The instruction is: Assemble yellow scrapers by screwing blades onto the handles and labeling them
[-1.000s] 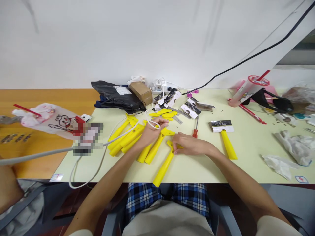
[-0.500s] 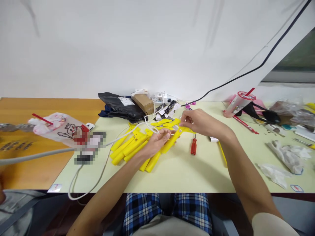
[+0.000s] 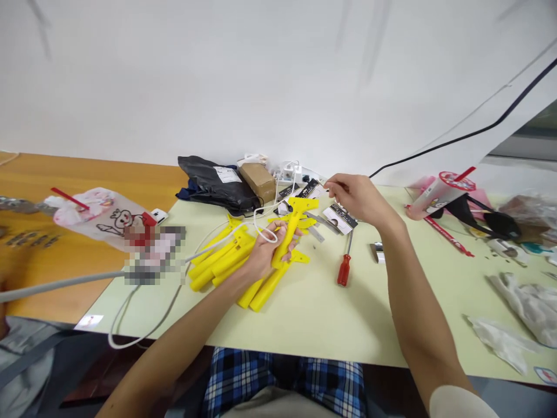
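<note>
My left hand (image 3: 270, 247) is wrapped round the handle of a yellow plastic tool (image 3: 292, 226), its wide head pointing up. To the right and higher, my right hand (image 3: 343, 188) has its fingertips pinched together, apart from the tool; what they hold is too small to make out. Several more yellow handles (image 3: 226, 261) lie side by side under and left of my left hand. A screwdriver with a red handle (image 3: 343, 271) rests on the table below my right hand. Black-and-white cards (image 3: 340, 219) lie beneath that hand.
A black plastic package (image 3: 217, 186), a brown box (image 3: 257, 181) and a power strip (image 3: 290, 171) stand by the wall. White cables (image 3: 163, 322) cross the left side. Drink cups stand left (image 3: 108, 217) and right (image 3: 439, 194). Crumpled white plastic (image 3: 500, 342) lies at the right.
My right hand has moved away from the yellow tool, up and to the right. The tool now stands more upright in my left hand. The camera view has shifted slightly.
</note>
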Demonstrator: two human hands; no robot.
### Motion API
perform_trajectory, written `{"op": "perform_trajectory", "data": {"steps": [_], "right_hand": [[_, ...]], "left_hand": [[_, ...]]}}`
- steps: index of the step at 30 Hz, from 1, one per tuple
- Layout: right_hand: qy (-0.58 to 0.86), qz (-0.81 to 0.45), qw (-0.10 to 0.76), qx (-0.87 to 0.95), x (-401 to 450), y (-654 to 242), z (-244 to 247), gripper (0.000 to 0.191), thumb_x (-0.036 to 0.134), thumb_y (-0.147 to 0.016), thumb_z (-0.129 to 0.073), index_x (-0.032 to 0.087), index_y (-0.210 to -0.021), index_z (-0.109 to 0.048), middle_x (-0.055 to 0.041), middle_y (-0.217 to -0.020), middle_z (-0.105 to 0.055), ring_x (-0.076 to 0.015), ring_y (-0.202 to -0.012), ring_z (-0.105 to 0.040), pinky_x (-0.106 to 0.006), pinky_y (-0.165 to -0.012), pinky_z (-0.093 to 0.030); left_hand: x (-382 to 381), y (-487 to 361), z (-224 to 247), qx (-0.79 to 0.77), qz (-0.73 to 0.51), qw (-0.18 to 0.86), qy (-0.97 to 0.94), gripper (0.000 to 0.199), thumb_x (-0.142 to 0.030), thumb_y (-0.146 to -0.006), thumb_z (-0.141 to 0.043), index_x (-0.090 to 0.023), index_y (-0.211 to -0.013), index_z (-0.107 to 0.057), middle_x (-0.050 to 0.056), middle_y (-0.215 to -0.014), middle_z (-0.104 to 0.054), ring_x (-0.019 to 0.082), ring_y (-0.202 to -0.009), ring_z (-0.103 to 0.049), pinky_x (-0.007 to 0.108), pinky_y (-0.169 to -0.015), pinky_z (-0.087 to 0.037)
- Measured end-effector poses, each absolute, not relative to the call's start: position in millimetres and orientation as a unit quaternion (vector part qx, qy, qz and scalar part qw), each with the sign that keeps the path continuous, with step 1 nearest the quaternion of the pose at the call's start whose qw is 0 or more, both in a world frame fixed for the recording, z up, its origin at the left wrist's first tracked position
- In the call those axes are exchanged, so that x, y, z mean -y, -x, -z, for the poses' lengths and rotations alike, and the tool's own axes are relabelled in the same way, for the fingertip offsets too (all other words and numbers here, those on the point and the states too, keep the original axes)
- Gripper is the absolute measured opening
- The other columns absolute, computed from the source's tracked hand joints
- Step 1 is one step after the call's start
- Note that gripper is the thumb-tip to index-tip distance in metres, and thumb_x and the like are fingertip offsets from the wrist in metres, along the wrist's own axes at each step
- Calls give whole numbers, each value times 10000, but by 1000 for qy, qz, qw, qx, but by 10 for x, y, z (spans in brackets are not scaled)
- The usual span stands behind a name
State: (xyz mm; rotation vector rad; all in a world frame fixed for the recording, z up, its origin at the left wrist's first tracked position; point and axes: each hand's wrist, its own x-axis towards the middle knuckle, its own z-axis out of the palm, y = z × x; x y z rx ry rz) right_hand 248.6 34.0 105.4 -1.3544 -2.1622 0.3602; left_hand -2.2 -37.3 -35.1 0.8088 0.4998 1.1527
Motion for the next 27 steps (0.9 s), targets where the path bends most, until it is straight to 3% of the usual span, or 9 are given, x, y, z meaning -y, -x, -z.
{"op": "perform_trajectory", "data": {"steps": [4,8,11,14,18,22,27], "right_hand": [[530,-172,216,802,-530,-2478,-831,380,226,-1108,-429,145,-1097,-800,-89,-843,-738,-230,-791,-642,-342,-805,-465],[532,-254,170,790,-775,-2383,-461,335,184,-1089,-458,134,-1109,-789,-136,-1049,-794,-244,-914,-691,-321,-811,-496],[514,-251,115,812,-884,-2328,-210,250,330,-1096,-614,150,-1095,-786,-138,-1123,-808,-262,-959,-720,-319,-821,-511],[494,-213,66,840,-923,-2278,-26,231,302,-1024,-762,142,-1189,-785,-177,-1278,-790,-296,-1132,-727,-328,-935,-524],[478,-200,29,855,-933,-2211,115,314,253,-942,-847,115,-1218,-788,-199,-1284,-783,-331,-1189,-712,-342,-963,-532],[463,-184,8,867,-930,-2163,155,258,274,-948,-841,110,-1144,-803,-201,-1247,-780,-334,-1174,-701,-337,-957,-511],[464,-164,-4,870,-913,-2145,149,276,361,-966,-837,119,-1090,-785,-206,-1210,-771,-329,-1123,-692,-336,-884,-486]], "left_hand": [[330,66,320,-244,-521,747,-333,314,-365,-950,-871,-215,-1026,-606,71,-1089,-750,101,-656,-583,182,-454,-429],[279,98,309,-267,-500,771,-289,185,-310,-964,-782,-194,-995,-641,78,-1006,-730,96,-613,-526,181,-441,-406],[251,127,313,-274,-478,795,-254,85,-208,-924,-682,-179,-890,-610,60,-847,-657,86,-548,-457,172,-420,-366],[236,161,329,-268,-452,817,-238,38,-149,-870,-621,-173,-856,-594,29,-716,-557,83,-485,-404,166,-393,-337],[206,199,377,-281,-391,843,-241,75,-159,-917,-564,-152,-877,-627,20,-623,-531,80,-400,-359,169,-362,-334],[150,208,470,-275,-338,865,-248,185,-217,-1002,-506,-159,-880,-633,-9,-528,-475,89,-338,-302,176,-313,-267],[135,191,545,-246,-316,871,-286,238,-348,-1010,-630,-176,-847,-604,-16,-519,-516,72,-302,-292,183,-294,-236]]}}
